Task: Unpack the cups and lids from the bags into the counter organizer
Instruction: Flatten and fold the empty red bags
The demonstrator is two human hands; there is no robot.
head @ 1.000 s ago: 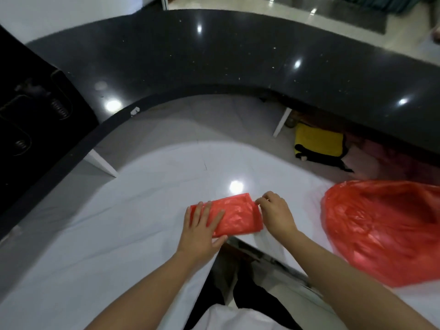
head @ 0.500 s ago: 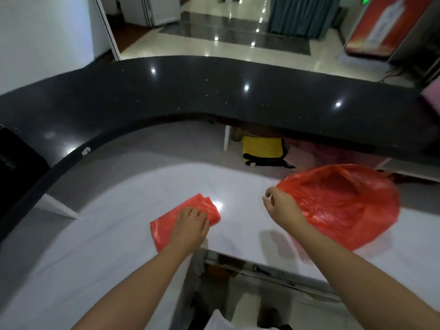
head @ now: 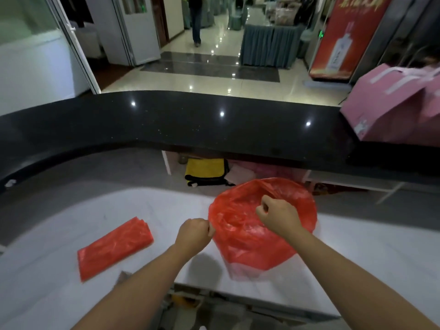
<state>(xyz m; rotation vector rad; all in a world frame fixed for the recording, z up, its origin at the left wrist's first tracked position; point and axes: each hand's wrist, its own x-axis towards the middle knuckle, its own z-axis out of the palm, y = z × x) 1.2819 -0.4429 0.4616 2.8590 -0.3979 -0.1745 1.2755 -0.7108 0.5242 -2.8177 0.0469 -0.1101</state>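
Hands first: my left hand [head: 194, 233] is curled tight and pinches the near-left rim of the red plastic bag [head: 252, 244], while my right hand [head: 277, 216] is closed in a fist over the bag's mouth, gripping a bunch of the plastic near the far side of the opening. I see the bag standing puffed up on the white counter [head: 357, 258], right of centre, its mouth drawn open between my two hands; through the thin plastic at its near lower edge something pale shows, but I cannot tell what it is. Well to the left of the bag, apart from both hands, a folded red bag [head: 114, 248] lies flat on the same white surface, slanting from near left to far right. Beyond it all, the curved black countertop [head: 214, 129] sweeps across the scene. A pink box [head: 392, 108] sits at the far right on that black top. Under the black ledge, just beyond the bag, I can see a yellow cloth with black trim [head: 206, 171].
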